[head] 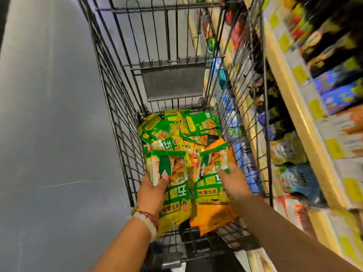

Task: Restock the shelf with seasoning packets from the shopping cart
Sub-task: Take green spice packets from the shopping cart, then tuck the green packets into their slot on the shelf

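Both hands inside cart (110, 107): left hand (152, 190) clamps green packets (169, 169), right hand (233, 179) pinches another packet (213, 173), gathering stock for shelf (290, 91) right of cart.

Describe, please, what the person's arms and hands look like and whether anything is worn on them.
Both forearms are bare, with no sleeves or gloves in view. The left wrist carries a pale bead bracelet beside a thin reddish-brown bangle. The right hand and its wrist show no jewellery.
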